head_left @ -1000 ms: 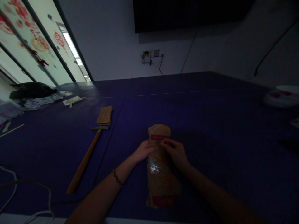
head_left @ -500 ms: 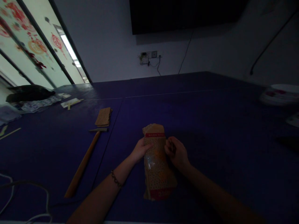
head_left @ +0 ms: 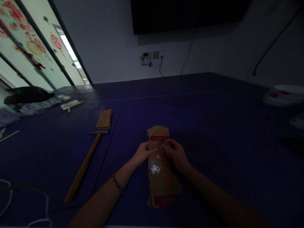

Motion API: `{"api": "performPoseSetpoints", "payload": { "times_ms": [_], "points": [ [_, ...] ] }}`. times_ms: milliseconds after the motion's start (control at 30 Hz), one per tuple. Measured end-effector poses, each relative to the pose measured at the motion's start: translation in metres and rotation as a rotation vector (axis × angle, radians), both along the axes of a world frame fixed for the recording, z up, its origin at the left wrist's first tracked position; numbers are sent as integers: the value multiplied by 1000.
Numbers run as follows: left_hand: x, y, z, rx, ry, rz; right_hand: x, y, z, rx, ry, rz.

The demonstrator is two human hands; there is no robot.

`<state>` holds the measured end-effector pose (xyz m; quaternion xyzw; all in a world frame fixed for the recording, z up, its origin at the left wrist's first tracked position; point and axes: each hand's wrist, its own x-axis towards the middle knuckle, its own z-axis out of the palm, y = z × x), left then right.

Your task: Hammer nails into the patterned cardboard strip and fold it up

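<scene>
A long piece of brown cardboard (head_left: 163,177), dotted with small dark holes and marked with red bands, lies lengthwise before me. Shiny clear tape covers part of its middle, and its edges look layered and ragged. My left hand (head_left: 143,153) grips the left edge, thumb on top and fingers hidden underneath. Over the upper right of the cardboard, my right hand (head_left: 174,153) is closed in a pinch with its fingertips at the surface. Whatever is between those fingertips is too small and dark to make out.
A wooden-handled hammer (head_left: 83,167) lies to the left, below a smaller holed cardboard stack (head_left: 104,119). White cable (head_left: 47,202) loops at lower left. A dark bag (head_left: 28,95) and papers sit far left. A patterned bowl (head_left: 283,95) stands at right on the purple tabletop (head_left: 213,126).
My right hand has moved left from beside the cardboard's edge onto its upper face. The cardboard has shifted slightly right, with my left hand still gripping it.
</scene>
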<state>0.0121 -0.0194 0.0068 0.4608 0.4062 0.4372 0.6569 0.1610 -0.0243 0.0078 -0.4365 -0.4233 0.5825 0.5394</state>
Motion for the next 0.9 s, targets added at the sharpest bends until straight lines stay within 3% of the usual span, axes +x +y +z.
{"api": "performPoseSetpoints", "payload": {
  "times_ms": [133,233,700,900],
  "points": [
    [-1,0,-2,46,33,-80,0,0,-1,113,-324,-31],
    [-1,-1,-1,56,47,-126,-1,0,-1,128,-420,-45],
    [1,1,-4,88,20,-114,-1,-2,3,132,-483,-47],
    [3,0,-1,83,-40,-51,-2,-3,5,106,-450,-63]
  ]
}}
